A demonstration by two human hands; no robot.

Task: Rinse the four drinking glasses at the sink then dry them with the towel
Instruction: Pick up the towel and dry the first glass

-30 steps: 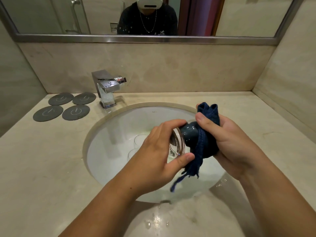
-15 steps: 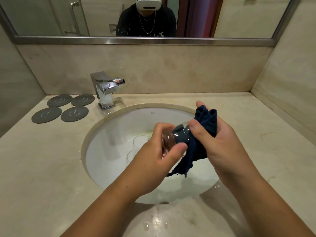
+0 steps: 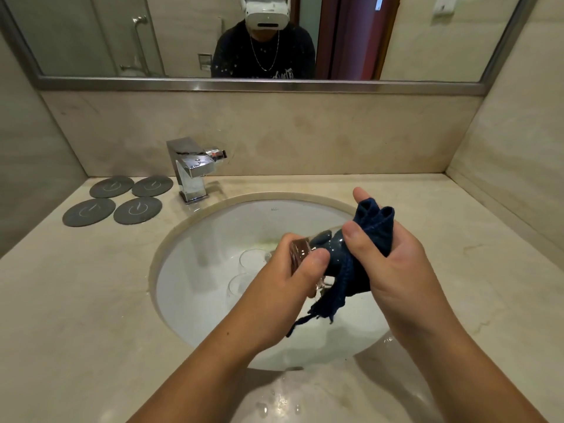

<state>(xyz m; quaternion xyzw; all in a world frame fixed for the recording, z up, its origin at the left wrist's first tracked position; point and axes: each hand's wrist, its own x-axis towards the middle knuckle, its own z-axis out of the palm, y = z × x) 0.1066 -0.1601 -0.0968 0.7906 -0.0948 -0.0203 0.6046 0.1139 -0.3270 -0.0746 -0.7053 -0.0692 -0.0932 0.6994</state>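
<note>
Beige marble counter (image 3: 91, 300) is seen, with a white oval sink (image 3: 195, 288) set under it and a mirror (image 3: 91, 41) on the wall behind. A chrome faucet (image 3: 192, 169) is mounted at the back left of the basin. 4 round grey coasters (image 3: 122, 199) are laid flat in a 2 by 2 group left of the faucet. Water drops (image 3: 274, 404) are scattered on the counter's front edge.

1 drinking glass (image 3: 300, 254) is held on its side above the basin, between both hands. Its base end is gripped by the left hand (image 3: 274, 297), fingers curled round it, thumb (image 3: 314, 261) laid across the near side. A dark blue towel (image 3: 375, 230) is pushed into the glass's open end and bunched round it; loose frayed ends hang down below. The towel is gripped by the right hand (image 3: 403, 270), thumb pressed onto the cloth, fingers wrapped behind it, 1 fingertip showing above the folds.

2 more glasses (image 3: 253, 259) are seen in the basin, left of the held glass, partly hidden by the left hand. Whether they are upright cannot be told. A 4th glass is not made out.
</note>
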